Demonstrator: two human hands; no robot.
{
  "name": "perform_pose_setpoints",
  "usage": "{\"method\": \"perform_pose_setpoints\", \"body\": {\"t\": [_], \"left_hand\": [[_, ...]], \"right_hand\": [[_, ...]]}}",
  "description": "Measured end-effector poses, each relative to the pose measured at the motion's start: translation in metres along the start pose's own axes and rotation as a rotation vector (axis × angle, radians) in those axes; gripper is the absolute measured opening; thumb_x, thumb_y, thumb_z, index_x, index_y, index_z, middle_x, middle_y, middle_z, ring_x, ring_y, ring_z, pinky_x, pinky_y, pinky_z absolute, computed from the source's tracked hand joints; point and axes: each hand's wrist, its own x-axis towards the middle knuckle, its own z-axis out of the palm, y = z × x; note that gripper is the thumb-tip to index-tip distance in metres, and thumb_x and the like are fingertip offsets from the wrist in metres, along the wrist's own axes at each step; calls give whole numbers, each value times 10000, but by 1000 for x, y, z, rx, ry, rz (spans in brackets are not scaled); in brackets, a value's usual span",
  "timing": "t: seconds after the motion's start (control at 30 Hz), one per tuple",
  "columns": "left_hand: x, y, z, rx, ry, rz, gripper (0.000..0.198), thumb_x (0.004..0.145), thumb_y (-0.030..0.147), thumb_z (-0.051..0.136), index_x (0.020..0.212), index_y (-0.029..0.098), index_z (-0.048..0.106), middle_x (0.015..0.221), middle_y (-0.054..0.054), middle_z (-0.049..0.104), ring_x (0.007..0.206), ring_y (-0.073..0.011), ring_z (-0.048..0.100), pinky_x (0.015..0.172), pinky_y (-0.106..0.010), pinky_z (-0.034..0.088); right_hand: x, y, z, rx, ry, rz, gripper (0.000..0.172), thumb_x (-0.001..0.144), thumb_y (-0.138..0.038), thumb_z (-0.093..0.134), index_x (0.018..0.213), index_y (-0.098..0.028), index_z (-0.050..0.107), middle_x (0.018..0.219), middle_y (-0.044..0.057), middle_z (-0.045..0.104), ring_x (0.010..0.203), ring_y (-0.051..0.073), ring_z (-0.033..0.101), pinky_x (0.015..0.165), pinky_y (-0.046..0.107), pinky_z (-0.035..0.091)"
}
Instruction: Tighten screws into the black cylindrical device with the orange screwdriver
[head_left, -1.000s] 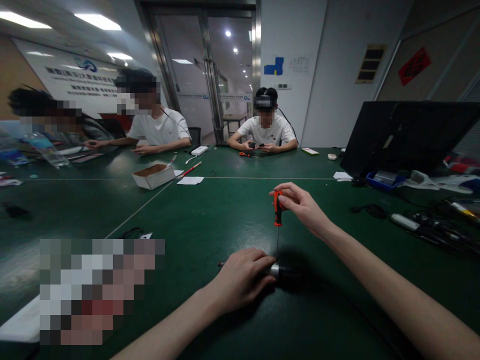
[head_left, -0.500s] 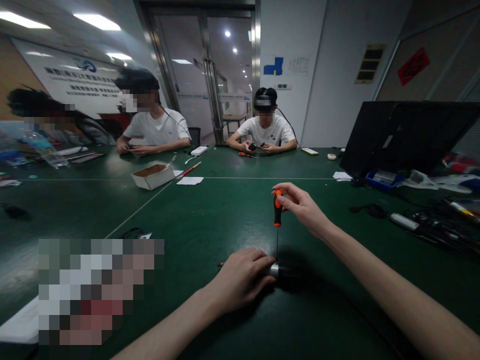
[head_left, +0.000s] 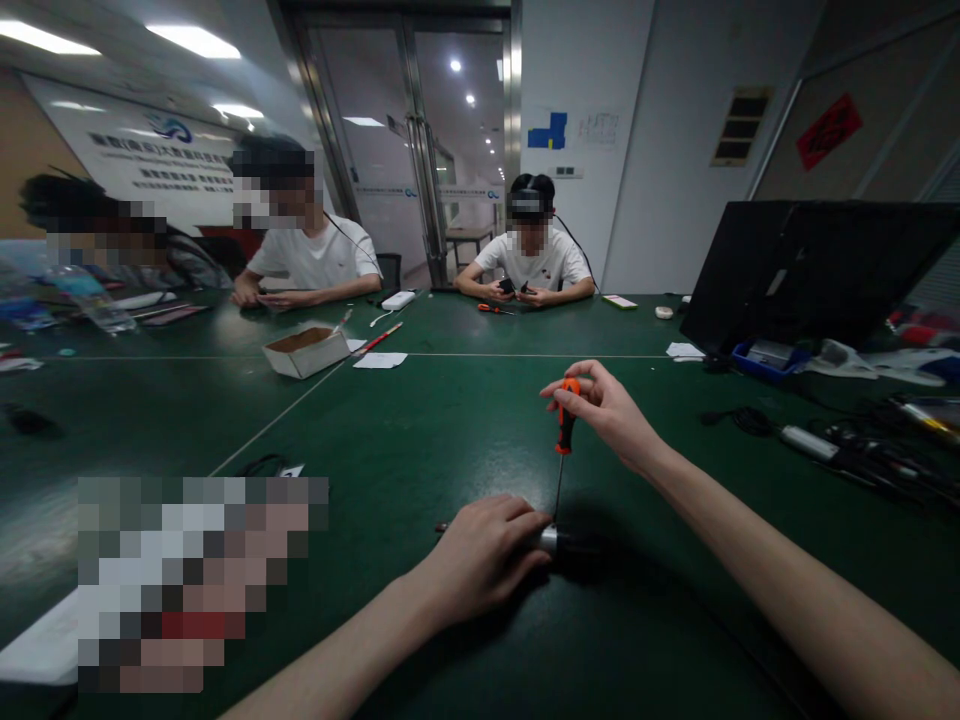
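My left hand (head_left: pixel 480 555) lies closed over a small dark cylindrical part (head_left: pixel 566 543) with a silver collar, pressing it onto the green table (head_left: pixel 420 430). A thin shaft sticks out past my knuckles on the left. My right hand (head_left: pixel 611 410) pinches the top of an orange-and-black screwdriver (head_left: pixel 565 425) between thumb and fingers. The screwdriver stands nearly upright, leaning slightly right at the top, and its thin blade reaches down to the part just beside my left fingertips.
An open cardboard box (head_left: pixel 306 351), a white paper (head_left: pixel 381 360) and a red pen (head_left: pixel 379 339) lie farther back. A black monitor (head_left: pixel 810 270) and cables (head_left: pixel 840 445) occupy the right side. Three other people sit at the far edge; one holds small parts, with a screwdriver (head_left: pixel 491 309) nearby.
The screwdriver's handle has tipped slightly to the right and my right-hand fingers have shifted round its top. My left hand and the part have stayed put.
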Motion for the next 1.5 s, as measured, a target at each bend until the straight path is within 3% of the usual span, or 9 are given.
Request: {"method": "perform_pose_setpoints", "body": {"t": [0.27,0.37,0.6,0.9,1.0,1.2,1.33,1.5], "left_hand": [[0,-3,3,-4,8,11,250,959,293,517,1178,190,577,1048,-80,642,918,-236,599,767,-329,451],[0,-3,5,-1,12,10,253,960,303,515,1179,193,577,1030,-76,646,896,-234,601,750,-325,447],[0,-1,1,-4,14,7,261,952,291,523,1188,193,578,1039,-80,651,893,-229,598,748,-317,451],[-1,1,-2,-6,8,3,256,956,291,524,1184,193,584,1032,-76,645,897,-228,601,741,-317,465],[-1,1,-2,-6,10,1,252,955,288,528,1180,186,582,1036,-75,643,897,-231,600,746,-324,464],[0,0,0,1,4,0,258,951,275,538,1191,187,573,1036,-72,641,892,-230,600,740,-326,458],[0,-1,1,-1,10,2,260,953,277,542,1198,194,571,1046,-75,645,906,-228,600,751,-317,455],[0,-1,1,-12,8,1,263,954,294,528,1191,193,581,1043,-81,646,903,-227,596,749,-319,457]], "right_hand": [[-1,-3,0,-46,-30,-26,299,785,-363,688,1032,-205,629,966,36,686,835,153,644,684,273,520],[0,-3,0,-35,-25,-17,282,789,-369,690,998,-208,589,971,43,702,875,159,652,730,285,521],[0,-2,0,-19,-1,5,354,780,-378,717,925,-238,427,898,28,721,765,145,657,755,321,523],[-1,-6,1,-59,-38,-9,285,799,-359,673,1045,-221,632,1002,39,681,871,165,648,684,282,517],[0,-5,1,-39,-32,4,292,788,-377,693,1009,-215,593,960,43,702,881,171,659,724,297,521],[0,-2,1,-7,14,25,405,727,-393,763,914,-236,440,811,-28,686,706,117,641,726,294,526],[0,-2,-1,-37,-5,16,304,756,-363,730,963,-226,554,932,8,697,836,147,656,700,274,522],[0,-3,-1,-59,-35,23,300,790,-355,678,1059,-226,637,1063,54,699,937,191,658,674,285,523]]}}
